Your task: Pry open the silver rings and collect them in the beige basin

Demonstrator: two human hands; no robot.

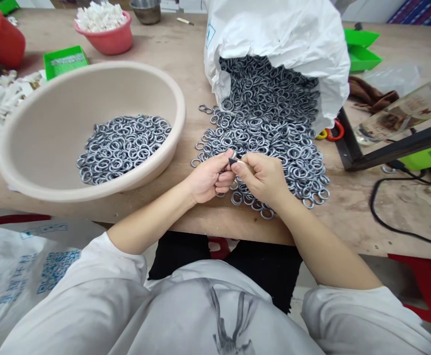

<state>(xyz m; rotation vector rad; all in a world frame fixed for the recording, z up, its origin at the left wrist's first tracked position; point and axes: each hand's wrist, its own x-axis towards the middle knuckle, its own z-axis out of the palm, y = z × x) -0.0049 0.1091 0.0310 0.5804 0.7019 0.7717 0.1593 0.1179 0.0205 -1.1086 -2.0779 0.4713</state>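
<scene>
We judge the work to be under way, with a good share left: one batch of rings (122, 148) lies in the beige basin (52, 123), while a larger heap of loose rings (267, 133) spills from the white sack (281, 29) onto the counter (196, 217). We cannot tell whether the basin batch is finished, as both lots look much alike from here.

The piece in hand seems partway through its handling. Our left grip (217, 176) is curled tight, its thumb and forefinger apparently pinching a single grey ring (233, 154), mostly hidden by the fingers. Our right grip (261, 176) is closed on a small tool with a dark, pointed tip (232, 161), brought right up against the left fingertips; we cannot make out what kind of tool it is. Both hands meet over the near left side of the heap, to the right of the basin.

The rings are round with open centres, smooth and glossy grey, looking darker inside the sack's mouth. We cannot tell their material.
</scene>
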